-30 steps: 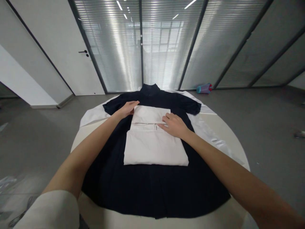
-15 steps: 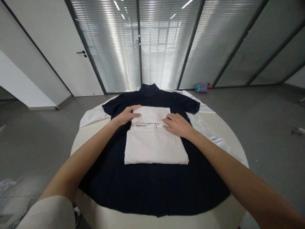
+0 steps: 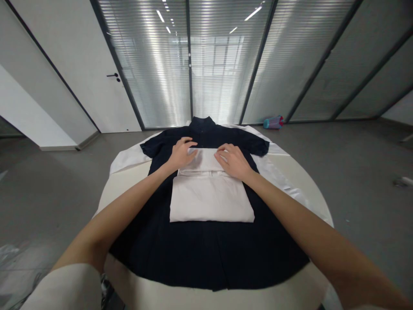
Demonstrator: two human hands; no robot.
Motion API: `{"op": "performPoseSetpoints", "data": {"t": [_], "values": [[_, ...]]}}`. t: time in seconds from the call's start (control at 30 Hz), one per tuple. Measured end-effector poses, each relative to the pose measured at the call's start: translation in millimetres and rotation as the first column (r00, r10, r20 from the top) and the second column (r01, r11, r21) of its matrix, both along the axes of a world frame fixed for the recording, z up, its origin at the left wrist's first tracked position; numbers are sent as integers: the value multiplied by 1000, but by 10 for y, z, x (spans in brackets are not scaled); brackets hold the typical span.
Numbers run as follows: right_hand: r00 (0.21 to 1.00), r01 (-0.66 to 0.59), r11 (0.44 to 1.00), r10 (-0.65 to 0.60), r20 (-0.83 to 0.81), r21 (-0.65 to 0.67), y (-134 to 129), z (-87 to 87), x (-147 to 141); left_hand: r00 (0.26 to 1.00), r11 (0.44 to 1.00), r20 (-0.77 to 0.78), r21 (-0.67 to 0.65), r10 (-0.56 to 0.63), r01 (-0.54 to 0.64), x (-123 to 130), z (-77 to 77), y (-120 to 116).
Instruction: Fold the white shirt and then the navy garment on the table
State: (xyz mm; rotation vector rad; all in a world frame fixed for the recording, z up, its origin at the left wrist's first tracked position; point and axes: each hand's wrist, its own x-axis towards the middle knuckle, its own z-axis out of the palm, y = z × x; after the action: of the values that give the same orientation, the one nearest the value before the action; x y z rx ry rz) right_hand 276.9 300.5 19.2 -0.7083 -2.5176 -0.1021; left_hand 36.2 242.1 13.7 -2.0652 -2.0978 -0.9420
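Observation:
A folded white garment lies on the body of a dark navy short-sleeved shirt, which is spread flat with its collar at the far side. My left hand hovers at the garment's far left corner, fingers apart. Over its far right part is my right hand, with bent, slightly spread fingers that seem to rest on or just above the cloth. Neither hand shows cloth between its fingers. The fold's far edge is partly hidden by the hands.
Beneath the shirts is a round pale table, with more white cloth showing around the navy shirt. A blue and red object lies on the floor by the glass partition. On the left is a white door.
My left hand has let go of the garment's left edge and moved up and right. My right hand has shifted slightly up and left across the cloth.

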Motion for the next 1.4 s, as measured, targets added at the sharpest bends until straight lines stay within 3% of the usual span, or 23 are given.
{"op": "performPoseSetpoints", "data": {"t": [0.1,0.23,0.37,0.43,0.5,0.57,0.63,0.77,0.87,0.93,1.0,1.07,1.13,1.2,1.3,1.4], "values": [[995,98,990,-93,46,-102,51,-111,-196,979,979,-125,-149,-159,140,175,-67,64],[958,172,963,-115,261,-208,66,-371,-282,947,908,-174,-373,-271,191,244,-295,48],[969,147,954,-86,231,-262,170,-379,-264,946,896,-114,-372,-304,243,141,-337,66],[977,162,939,-108,184,-305,315,-273,-247,966,924,-65,-313,-250,218,26,-276,118],[958,253,896,-179,224,-364,507,-145,-223,996,964,43,-254,-75,83,-135,-207,179],[907,374,827,-232,352,-419,701,-35,-192,978,962,176,-266,111,-61,-318,-163,224],[870,418,788,-202,450,-453,849,40,-163,944,941,265,-322,195,-104,-478,-154,240],[888,362,788,-130,440,-498,953,113,-137,909,946,376,-318,180,-56,-609,-173,213],[947,299,761,-160,279,-575,929,177,-105,860,966,495,-257,124,8,-572,-139,173],[986,161,759,-157,63,-631,866,247,-44,758,981,652,-161,21,111,-524,-84,106],[979,-19,763,-118,-168,-646,726,338,62,616,979,775,20,-143,203,-466,-23,-36],[937,-186,765,-50,-345,-616,478,434,216,561,951,773,191,-297,241,-398,25,-274],[896,-303,777,37,-442,-551,143,501,406,628,917,669,287,-399,276,-325,42,-591],[893,-340,811,118,-435,-477,-204,499,607,754,890,474,277,-455,362,-261,19,-925],[954,-284,869,214,-210,-405,-559,325,851,854,867,162,163,-494,470,-207,-88,-1293],[973,-218,910,232,-1,-352,-643,33,958,866,869,102,128,-490,477,-183,-220,-1413]]}}
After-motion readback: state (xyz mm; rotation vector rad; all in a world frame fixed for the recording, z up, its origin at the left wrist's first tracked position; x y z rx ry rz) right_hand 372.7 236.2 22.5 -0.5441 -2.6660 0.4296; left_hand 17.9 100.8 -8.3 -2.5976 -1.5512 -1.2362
